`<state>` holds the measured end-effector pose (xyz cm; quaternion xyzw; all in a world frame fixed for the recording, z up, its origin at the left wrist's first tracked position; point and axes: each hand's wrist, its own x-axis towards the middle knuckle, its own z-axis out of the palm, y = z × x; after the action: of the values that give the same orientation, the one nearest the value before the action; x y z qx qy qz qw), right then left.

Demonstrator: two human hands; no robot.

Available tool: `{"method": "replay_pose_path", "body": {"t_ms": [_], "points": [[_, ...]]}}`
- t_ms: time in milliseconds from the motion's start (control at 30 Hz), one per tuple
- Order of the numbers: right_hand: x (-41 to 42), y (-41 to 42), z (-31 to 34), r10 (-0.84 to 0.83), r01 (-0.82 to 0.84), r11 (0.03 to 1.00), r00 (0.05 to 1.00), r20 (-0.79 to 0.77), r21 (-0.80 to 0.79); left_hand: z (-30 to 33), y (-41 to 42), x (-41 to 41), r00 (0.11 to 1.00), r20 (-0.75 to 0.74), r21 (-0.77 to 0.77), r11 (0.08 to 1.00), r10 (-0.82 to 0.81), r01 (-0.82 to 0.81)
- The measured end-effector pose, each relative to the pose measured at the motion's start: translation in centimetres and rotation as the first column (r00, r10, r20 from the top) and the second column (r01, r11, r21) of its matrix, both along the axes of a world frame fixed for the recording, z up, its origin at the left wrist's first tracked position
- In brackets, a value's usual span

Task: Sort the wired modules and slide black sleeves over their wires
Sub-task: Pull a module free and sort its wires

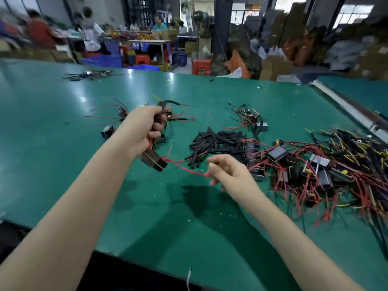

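Near the table's [63,164] middle, left hand [142,131] gripping modules [154,160], red wire [182,168] running rightward into right hand's [228,173] pinching grip, black sleeves [216,143] lying just beyond.

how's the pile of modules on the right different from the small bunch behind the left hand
The right pile is far bigger and densely tangled, mostly in red wire; the left bunch holds only a few modules, with wires fanned out loosely. The right pile lies beside the black sleeves; the left bunch lies apart from them. Both rest on the green table.

green table [63,127], red stools [202,67], blue crates [102,59] (blurred), cardboard boxes [275,69]
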<state>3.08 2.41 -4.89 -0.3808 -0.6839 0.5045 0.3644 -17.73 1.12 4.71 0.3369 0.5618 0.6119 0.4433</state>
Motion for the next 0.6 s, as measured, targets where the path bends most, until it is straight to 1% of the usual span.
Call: {"method": "replay_pose_path", "body": {"t_ms": [67,133,167,233,300,367,400,433,467,500,533,600], "points": [[0.1,0.0,-1.9,0.021,-0.041,0.990,0.989,0.148,0.136,1.8,1.4,-1.7,0.996,-0.042,0.080,0.994,0.075,-0.072],[0.2,0.3,-3.2,0.047,-0.130,0.963,0.943,0.328,0.237,4.0,2.9,-3.5,0.994,-0.063,0.099,0.991,0.093,-0.086],[0.2,0.4,-3.6,0.053,-0.154,0.956,0.928,0.369,0.251,5.0,3.7,-4.3,0.996,-0.059,0.064,0.996,0.065,-0.061],[0.2,0.7,-3.8,0.049,-0.152,0.958,0.921,0.386,0.243,6.8,4.9,-5.9,0.998,-0.048,-0.074,0.997,-0.040,0.036],[0.3,0.9,-4.1,0.037,-0.154,0.954,0.913,0.407,0.258,7.6,5.8,-7.3,0.987,-0.054,-0.212,0.968,-0.149,0.134],[0.3,0.9,-4.4,0.046,-0.182,0.944,0.900,0.433,0.277,7.4,6.7,-8.3,0.975,-0.095,-0.299,0.940,-0.202,0.165],[0.2,0.9,-4.5,0.052,-0.197,0.938,0.894,0.446,0.286,7.1,7.2,-8.6,0.973,-0.131,-0.319,0.937,-0.193,0.143],[0.1,0.9,-4.6,0.054,-0.210,0.930,0.888,0.456,0.300,6.7,7.8,-9.1,0.972,-0.175,-0.306,0.947,-0.155,0.096],[0.0,0.9,-4.6,0.050,-0.218,0.924,0.883,0.467,0.315,6.4,8.4,-9.5,0.970,-0.224,-0.255,0.966,-0.091,0.032],[-0.2,0.9,-4.7,0.043,-0.224,0.917,0.879,0.476,0.331,6.2,9.1,-10.0,0.960,-0.281,-0.168,0.985,-0.007,-0.042],[-0.2,0.9,-4.7,0.037,-0.225,0.913,0.877,0.479,0.341,6.1,9.9,-10.5,0.931,-0.354,-0.054,0.992,0.087,-0.114],[-0.2,0.9,-4.7,0.026,-0.219,0.910,0.876,0.481,0.351,5.8,11.4,-11.0,0.813,-0.519,0.170,0.964,0.263,-0.203]]}}
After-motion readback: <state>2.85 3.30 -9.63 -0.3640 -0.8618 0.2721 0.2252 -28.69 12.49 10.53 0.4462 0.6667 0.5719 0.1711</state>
